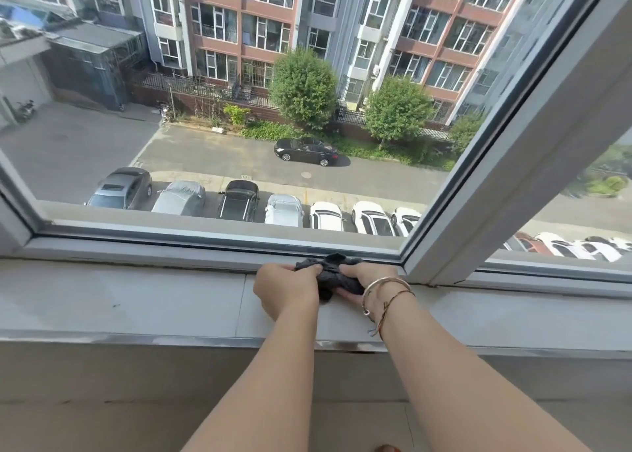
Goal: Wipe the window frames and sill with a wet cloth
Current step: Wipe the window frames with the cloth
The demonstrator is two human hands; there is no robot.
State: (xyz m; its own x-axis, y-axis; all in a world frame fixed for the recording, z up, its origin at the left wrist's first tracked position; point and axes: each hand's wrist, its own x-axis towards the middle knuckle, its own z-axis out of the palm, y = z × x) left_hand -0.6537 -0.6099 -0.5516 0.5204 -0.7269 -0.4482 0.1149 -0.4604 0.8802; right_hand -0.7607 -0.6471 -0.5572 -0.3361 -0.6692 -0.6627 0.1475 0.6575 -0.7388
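Both hands meet on one bunched dark cloth (333, 273), and neither is clearly the nearer: the left hand (287, 289) grips its left end with fingers curled tight, while the right hand (364, 277), bangles (384, 289) at the wrist, has its fingers wrapped round the right end, fingertips showing beneath the wad. The cloth is crumpled into a short lump lying roughly left to right, parallel to the window, and held just at the seam where the sill (136, 297) meets the bottom window frame (154, 248). From that spot the frame rail runs long and level to the left, and the slanted upright post (513, 150) rises just to the right. I judge the cloth is being gathered or wrung into a pad before a stroke along the rail.
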